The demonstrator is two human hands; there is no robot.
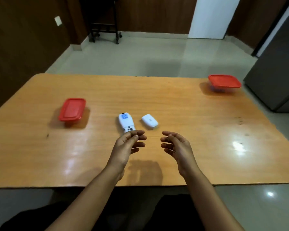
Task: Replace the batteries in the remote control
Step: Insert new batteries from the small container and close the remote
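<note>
The remote [126, 121] lies back-up near the middle of the desk [190, 114], its bay end toward the person. Its cover [149, 122] is off and lies just beside it on the right, apart from it. The bay is open, but it is too small in view to tell whether cells sit in it. The left hand [128, 144] hovers over the remote's near end with its fingers loosely curled and the thumb tip against the forefinger; whether it pinches something small there I cannot tell. The right hand [175, 145] hangs nearby, palm inward, fingers relaxed and spread, holding nothing. Two red-lidded boxes stand well apart from all this, one [72, 109] to the left and one [224, 81] at the far right corner; their contents are not readable. The remote looks like a light, stiff plastic shell, smooth enough to skid on the glossy desk, so it is probably best held by its long sides with one hand while the other works in the bay. The cover is likely thin, with small catches that could snap, so take it by its edges and slide it on, not press it.
</note>
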